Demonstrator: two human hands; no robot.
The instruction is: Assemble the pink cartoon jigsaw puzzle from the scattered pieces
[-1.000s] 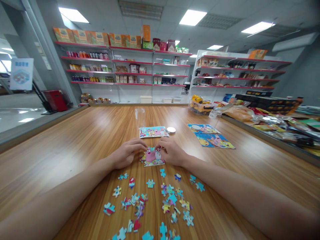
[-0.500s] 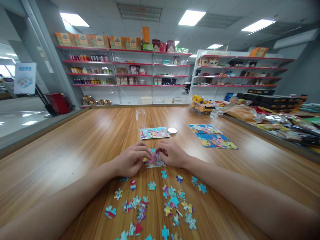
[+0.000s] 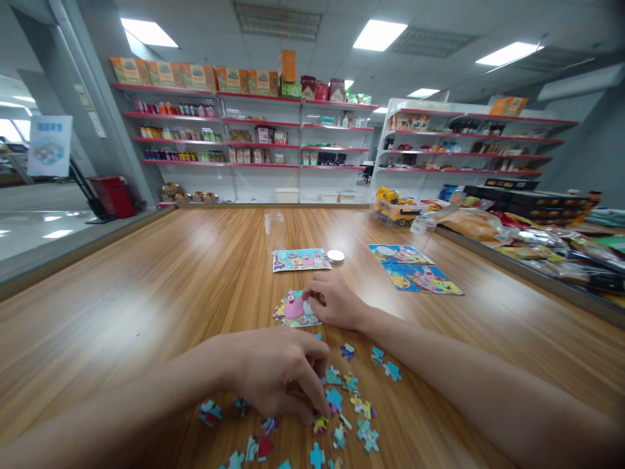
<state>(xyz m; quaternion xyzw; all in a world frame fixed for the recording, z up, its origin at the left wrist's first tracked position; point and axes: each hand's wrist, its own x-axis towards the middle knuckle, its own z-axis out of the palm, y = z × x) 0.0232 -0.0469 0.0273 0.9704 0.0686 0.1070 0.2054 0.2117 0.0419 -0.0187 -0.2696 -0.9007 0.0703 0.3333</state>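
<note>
A partly assembled jigsaw puzzle (image 3: 295, 309) with a pink cartoon figure lies in the middle of the table. My right hand (image 3: 336, 301) rests at its right side, fingers curled and closed on its upper right edge; the fingertips are partly hidden. Closer to me, my left hand (image 3: 280, 374) reaches down among the loose pieces. Its thumb and fingers close in a pinch around a yellow puzzle piece (image 3: 321, 424). Several light-blue pieces (image 3: 334, 398) lie beside its fingertips, and others are hidden under the hand.
Behind the puzzle are a picture card (image 3: 301, 260), a clear jar (image 3: 275, 233) and a white lid (image 3: 335, 256). Two more picture cards (image 3: 424, 279) lie to the right. A bin of yellow toys (image 3: 395, 208) and a pile of packaged goods (image 3: 527, 238) stand farther right.
My left hand has left the assembled puzzle and come down toward me, onto the loose pieces. My right hand has stayed at the puzzle's right side.
</note>
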